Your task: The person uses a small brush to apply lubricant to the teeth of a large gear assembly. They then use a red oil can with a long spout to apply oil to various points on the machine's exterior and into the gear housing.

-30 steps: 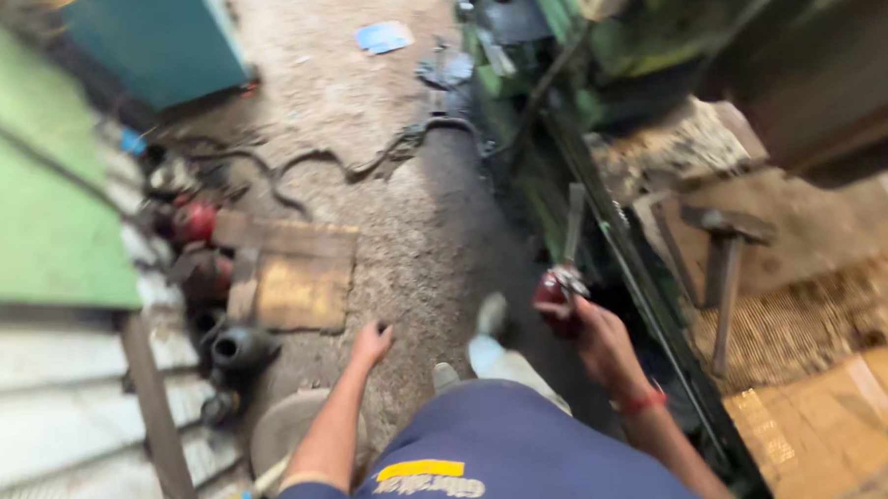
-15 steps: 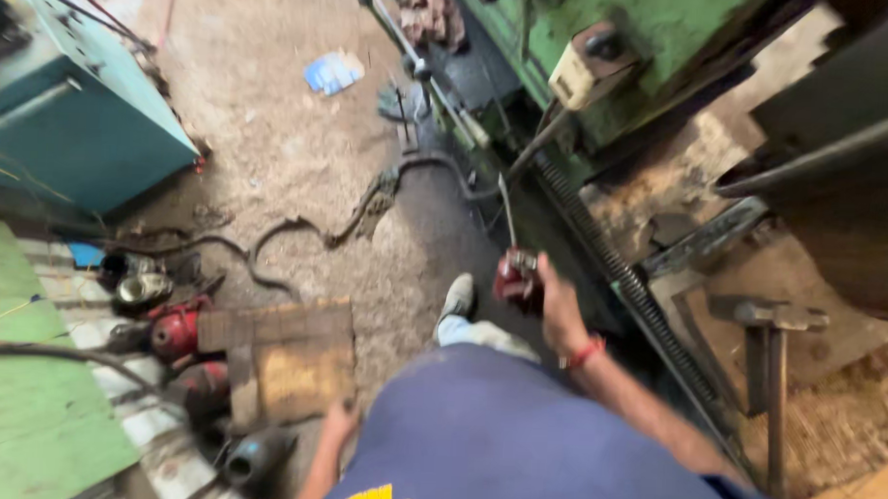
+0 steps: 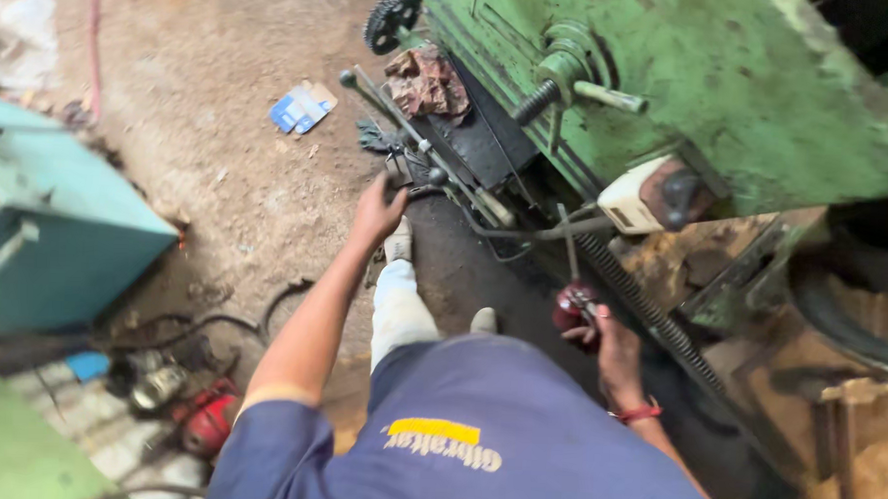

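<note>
My left hand [image 3: 376,213] is stretched forward over the dirt floor, its fingers right at a small metal part beside a long steel lever [image 3: 418,140] with a black knob; whether it grips anything is unclear. My right hand [image 3: 613,349], with a red band at the wrist, holds a small red oil can [image 3: 572,305] whose thin spout points up towards the green machine [image 3: 725,102]. The can hangs just left of the machine's toothed rack [image 3: 649,306]. My blue shirt and pale trouser leg fill the lower middle.
A dirty rag [image 3: 428,82] lies on the machine's black base. A white switch box [image 3: 628,202] and a black toothed wheel [image 3: 388,19] sit on the machine. On the left stand a teal cabinet [image 3: 51,236], cables and a red power tool [image 3: 207,418]. A blue packet [image 3: 301,107] lies on the floor.
The view has swung towards the green machine. My left arm has risen from near the floor and reached forward to the lever. My right hand still carries the red oil can.
</note>
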`<state>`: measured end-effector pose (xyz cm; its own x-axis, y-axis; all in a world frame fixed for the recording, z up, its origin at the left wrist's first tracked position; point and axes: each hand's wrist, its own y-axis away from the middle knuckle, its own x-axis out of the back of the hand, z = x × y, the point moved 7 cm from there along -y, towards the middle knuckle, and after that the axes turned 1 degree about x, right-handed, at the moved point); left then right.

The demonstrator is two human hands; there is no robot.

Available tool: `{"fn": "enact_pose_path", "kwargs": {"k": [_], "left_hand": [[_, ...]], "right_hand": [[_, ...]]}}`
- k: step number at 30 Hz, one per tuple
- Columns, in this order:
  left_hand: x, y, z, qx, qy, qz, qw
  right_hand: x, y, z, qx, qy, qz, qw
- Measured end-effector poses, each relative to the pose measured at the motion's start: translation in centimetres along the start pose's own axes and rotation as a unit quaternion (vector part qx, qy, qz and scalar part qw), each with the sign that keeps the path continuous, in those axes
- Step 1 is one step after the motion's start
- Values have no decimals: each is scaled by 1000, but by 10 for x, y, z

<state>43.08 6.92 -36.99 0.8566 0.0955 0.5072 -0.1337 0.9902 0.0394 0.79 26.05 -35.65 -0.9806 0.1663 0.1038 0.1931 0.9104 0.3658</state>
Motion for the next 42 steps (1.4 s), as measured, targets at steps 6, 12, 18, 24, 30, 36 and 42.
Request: {"fn": "enact_pose_path", "kwargs": {"k": [6,12,18,24,30,36,42], "left_hand": [[-42,-214,10,-100,-248,-76,961],[-101,-290,-1,-280,-415,-125,856],[-113,-270,-29,-381,-309,-299,818],[-103,-224,-53,-396,-317,-433,745],[-108,-235,-21,-409,-300,-334,794],[-104,-237,-25,-344,-372,-340,792],[-99,-233,-62,-187,-433,-409,782]], "right_hand": [[-39,5,-15,-76,103,205,970],[-64,51,-11,-156,139,298,931],[-83,82,1,-222,157,335,902],[-88,77,16,-217,155,347,899],[-75,67,36,-176,88,329,923],[-67,73,31,-195,112,319,921],[-64,74,23,-194,105,312,924]]}}
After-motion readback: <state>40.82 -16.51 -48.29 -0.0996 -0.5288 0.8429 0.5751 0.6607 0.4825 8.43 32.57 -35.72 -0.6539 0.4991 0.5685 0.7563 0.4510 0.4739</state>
